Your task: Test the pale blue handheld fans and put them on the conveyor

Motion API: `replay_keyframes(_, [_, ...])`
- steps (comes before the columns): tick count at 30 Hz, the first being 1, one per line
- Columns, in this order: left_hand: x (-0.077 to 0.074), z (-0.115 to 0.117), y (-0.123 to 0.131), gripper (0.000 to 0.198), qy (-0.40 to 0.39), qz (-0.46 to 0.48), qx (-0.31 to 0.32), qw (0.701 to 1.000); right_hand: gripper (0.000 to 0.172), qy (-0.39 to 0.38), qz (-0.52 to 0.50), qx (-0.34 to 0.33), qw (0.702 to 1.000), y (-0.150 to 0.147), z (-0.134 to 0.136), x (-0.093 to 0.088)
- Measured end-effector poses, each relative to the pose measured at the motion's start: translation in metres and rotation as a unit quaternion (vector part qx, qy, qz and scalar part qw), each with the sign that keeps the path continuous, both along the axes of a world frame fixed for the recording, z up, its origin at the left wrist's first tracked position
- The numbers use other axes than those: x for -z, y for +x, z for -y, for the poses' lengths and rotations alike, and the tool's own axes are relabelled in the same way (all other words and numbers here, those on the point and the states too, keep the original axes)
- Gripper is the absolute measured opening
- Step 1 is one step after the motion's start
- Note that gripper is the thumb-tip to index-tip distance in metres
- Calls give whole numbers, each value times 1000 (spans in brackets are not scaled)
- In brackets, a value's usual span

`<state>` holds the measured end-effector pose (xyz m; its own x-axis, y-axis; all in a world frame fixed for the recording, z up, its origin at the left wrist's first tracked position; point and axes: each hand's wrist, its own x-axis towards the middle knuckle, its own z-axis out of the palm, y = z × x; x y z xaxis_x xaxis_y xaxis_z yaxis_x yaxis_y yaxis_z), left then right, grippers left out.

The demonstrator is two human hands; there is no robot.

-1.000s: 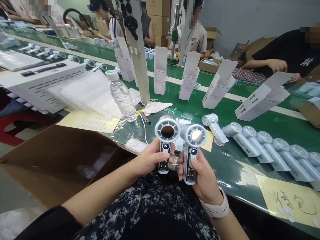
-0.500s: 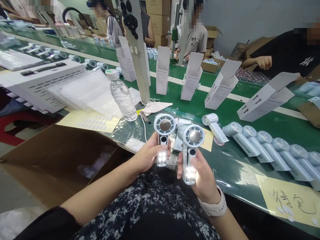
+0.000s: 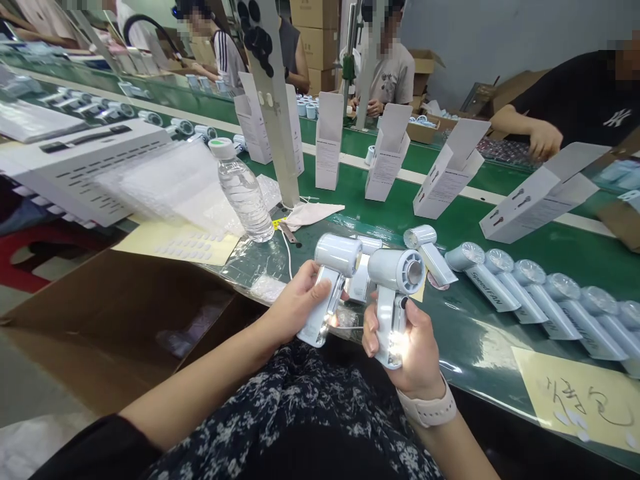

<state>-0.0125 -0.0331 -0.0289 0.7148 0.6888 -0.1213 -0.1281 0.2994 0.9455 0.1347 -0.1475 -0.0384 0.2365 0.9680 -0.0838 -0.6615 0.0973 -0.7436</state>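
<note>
My left hand (image 3: pixel 295 308) is wrapped round the handle of a white handheld fan (image 3: pixel 333 265), whose round head is tilted to the right. My right hand (image 3: pixel 411 347) grips a second white handheld fan (image 3: pixel 395 277) by its handle; a light glows at the handle's lower end, under my thumb. Both fans are held side by side above the near edge of the green conveyor belt (image 3: pixel 450 227). A pale watch sits on my right wrist.
A row of several wrapped fans (image 3: pixel 530 293) lies on the belt to the right, with a loose fan (image 3: pixel 430 247) behind my hands. Open white cartons (image 3: pixel 385 160) stand along the belt. A water bottle (image 3: pixel 243 190) stands left, a brown cardboard box (image 3: pixel 115 313) below. Other people work across the belt.
Both fans have been turned from facing me to side-on, their heads swung to the right. Their handle lights came on after the first frame; the right one still shines.
</note>
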Motion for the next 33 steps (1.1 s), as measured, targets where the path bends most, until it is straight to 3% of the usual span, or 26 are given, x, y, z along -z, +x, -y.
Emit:
replay_keyframes(6, [-9, 5, -4, 39, -39, 53, 48, 997, 46, 13, -74, -58, 995, 4, -1, 0])
replay_keyframes(10, [-17, 9, -7, 39, -44, 61, 84, 994, 56, -14, -46, -35, 998, 1, -1, -1])
replay_keyframes(18, [-27, 12, -11, 40, -34, 49, 112, 992, 48, -22, -53, -19, 998, -2, 6, -6])
replay_keyframes(25, [-28, 13, -10, 41, -50, 84, 131, 987, 35, -22, -85, -11, 996, 0, 5, -15])
replay_keyframes(33, [-28, 15, -9, 39, -39, 107, 159, 981, 35, -47, -58, 26, 997, 0, 9, -16])
